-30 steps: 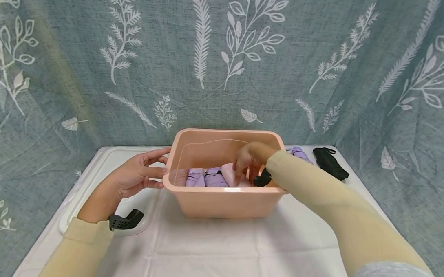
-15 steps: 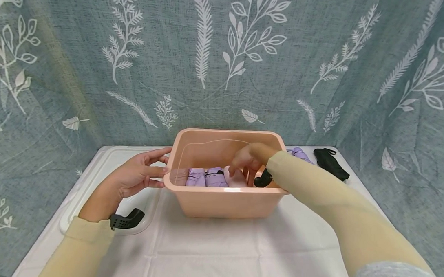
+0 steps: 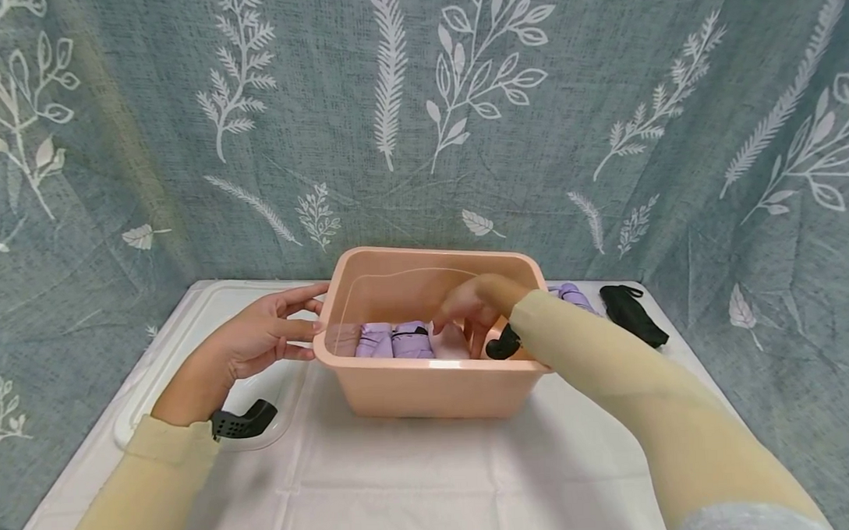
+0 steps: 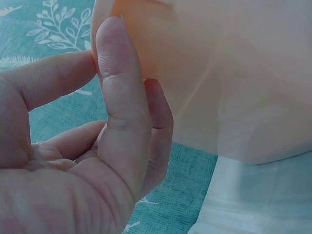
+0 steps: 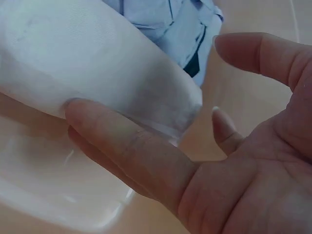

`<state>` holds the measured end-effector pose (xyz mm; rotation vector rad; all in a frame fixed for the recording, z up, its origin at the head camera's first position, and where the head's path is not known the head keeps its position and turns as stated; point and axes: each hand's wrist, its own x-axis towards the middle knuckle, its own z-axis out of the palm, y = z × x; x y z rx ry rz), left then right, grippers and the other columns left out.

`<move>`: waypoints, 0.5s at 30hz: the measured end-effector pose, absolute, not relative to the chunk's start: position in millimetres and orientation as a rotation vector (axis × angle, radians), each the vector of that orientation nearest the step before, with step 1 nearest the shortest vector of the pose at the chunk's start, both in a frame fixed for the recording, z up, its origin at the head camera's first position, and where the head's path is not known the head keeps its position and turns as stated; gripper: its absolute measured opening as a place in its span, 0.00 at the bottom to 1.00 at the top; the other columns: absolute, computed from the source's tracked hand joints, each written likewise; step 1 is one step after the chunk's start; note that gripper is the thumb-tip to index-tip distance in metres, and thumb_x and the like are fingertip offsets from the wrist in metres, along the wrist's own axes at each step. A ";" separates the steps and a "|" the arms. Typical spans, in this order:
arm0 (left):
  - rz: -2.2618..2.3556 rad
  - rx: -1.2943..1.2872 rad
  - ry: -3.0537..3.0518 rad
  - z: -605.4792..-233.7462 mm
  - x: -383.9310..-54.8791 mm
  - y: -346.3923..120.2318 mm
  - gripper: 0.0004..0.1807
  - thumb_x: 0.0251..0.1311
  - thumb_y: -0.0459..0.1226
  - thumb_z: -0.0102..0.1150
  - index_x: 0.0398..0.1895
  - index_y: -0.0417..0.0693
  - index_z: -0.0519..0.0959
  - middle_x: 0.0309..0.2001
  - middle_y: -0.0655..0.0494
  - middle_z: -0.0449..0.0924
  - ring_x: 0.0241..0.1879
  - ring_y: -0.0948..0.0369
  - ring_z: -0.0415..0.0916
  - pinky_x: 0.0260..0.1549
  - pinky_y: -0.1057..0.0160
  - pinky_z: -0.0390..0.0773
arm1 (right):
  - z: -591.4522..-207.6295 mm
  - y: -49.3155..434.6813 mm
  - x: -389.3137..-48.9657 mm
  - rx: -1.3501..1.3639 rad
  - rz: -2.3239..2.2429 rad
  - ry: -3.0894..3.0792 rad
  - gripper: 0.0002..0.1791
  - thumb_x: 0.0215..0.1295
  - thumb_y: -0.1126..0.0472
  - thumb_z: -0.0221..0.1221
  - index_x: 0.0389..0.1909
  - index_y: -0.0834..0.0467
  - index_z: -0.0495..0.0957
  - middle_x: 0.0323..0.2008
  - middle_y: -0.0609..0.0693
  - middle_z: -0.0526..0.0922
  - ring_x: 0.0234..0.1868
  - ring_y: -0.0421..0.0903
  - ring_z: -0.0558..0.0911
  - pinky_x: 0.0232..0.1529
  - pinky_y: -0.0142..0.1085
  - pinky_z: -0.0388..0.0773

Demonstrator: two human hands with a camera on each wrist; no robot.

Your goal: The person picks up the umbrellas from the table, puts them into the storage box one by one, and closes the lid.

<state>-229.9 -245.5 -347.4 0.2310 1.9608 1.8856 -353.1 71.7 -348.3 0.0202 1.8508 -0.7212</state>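
A peach plastic bin (image 3: 429, 388) stands on the white-covered table. My left hand (image 3: 268, 333) is at its left rim, with fingertips and thumb touching the outside edge. Inside the bin, my right hand (image 3: 473, 306) lays straight fingers along the side of a smooth pale pink roll (image 3: 448, 344); the right wrist view shows the thumb held apart from this roll (image 5: 97, 58). To its left lie two lavender folded fabric bundles (image 3: 411, 341), one with a dark strap. In the right wrist view, bundled fabric (image 5: 168, 29) shows behind the roll.
A translucent lid (image 3: 188, 336) lies on the table at the left, partly under my left arm. Behind my right forearm are a lavender bundle (image 3: 573, 295) and a black pouch with a loop (image 3: 632, 314). A patterned curtain (image 3: 420, 140) hangs close behind the bin.
My right fingers have moved slightly left inside the bin, and the pink roll has straightened against the lavender bundles. My left hand stays at the rim.
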 end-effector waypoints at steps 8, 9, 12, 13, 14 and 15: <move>1.886 0.227 1.958 -347.2 -231.2 -243.1 0.43 0.67 0.28 0.62 0.82 0.50 0.55 0.60 0.45 0.65 0.35 0.63 0.83 0.38 0.63 0.88 | -333.2 84.1 -348.3 -0.100 -0.715 1.932 0.39 0.73 0.49 0.59 0.80 0.51 0.57 0.77 0.70 0.56 0.56 0.68 0.84 0.58 0.55 0.83; 1.886 0.229 1.960 -347.2 -231.0 -243.1 0.43 0.67 0.28 0.62 0.82 0.50 0.55 0.60 0.45 0.65 0.36 0.63 0.84 0.38 0.63 0.88 | -330.7 86.1 -348.0 -0.121 -0.708 1.944 0.40 0.73 0.48 0.60 0.81 0.51 0.56 0.77 0.69 0.56 0.57 0.68 0.83 0.58 0.54 0.83; 1.887 0.235 1.965 -347.8 -230.3 -244.0 0.43 0.67 0.29 0.63 0.82 0.50 0.55 0.60 0.47 0.66 0.36 0.63 0.84 0.39 0.62 0.88 | -323.3 91.9 -346.7 -0.158 -0.735 1.957 0.43 0.72 0.49 0.61 0.82 0.51 0.52 0.77 0.69 0.56 0.61 0.69 0.80 0.59 0.54 0.83; 1.887 0.237 1.967 -348.4 -230.1 -244.6 0.43 0.67 0.29 0.63 0.82 0.50 0.55 0.59 0.47 0.67 0.37 0.63 0.84 0.39 0.62 0.88 | -320.9 93.8 -346.1 -0.167 -0.746 1.958 0.43 0.72 0.49 0.61 0.82 0.51 0.52 0.77 0.68 0.56 0.63 0.69 0.78 0.60 0.54 0.83; 1.887 0.239 1.970 -349.0 -229.8 -245.2 0.43 0.67 0.29 0.63 0.82 0.50 0.55 0.59 0.48 0.67 0.37 0.63 0.84 0.39 0.62 0.88 | -318.8 95.5 -345.4 -0.173 -0.763 1.956 0.43 0.72 0.49 0.61 0.82 0.51 0.52 0.77 0.69 0.56 0.64 0.70 0.77 0.60 0.54 0.82; 1.887 0.241 1.971 -349.8 -229.6 -245.7 0.43 0.67 0.29 0.63 0.82 0.51 0.55 0.59 0.49 0.67 0.37 0.63 0.84 0.39 0.61 0.88 | -316.9 97.2 -344.5 -0.179 -0.781 1.951 0.43 0.72 0.49 0.61 0.82 0.52 0.52 0.77 0.69 0.56 0.65 0.70 0.76 0.60 0.54 0.82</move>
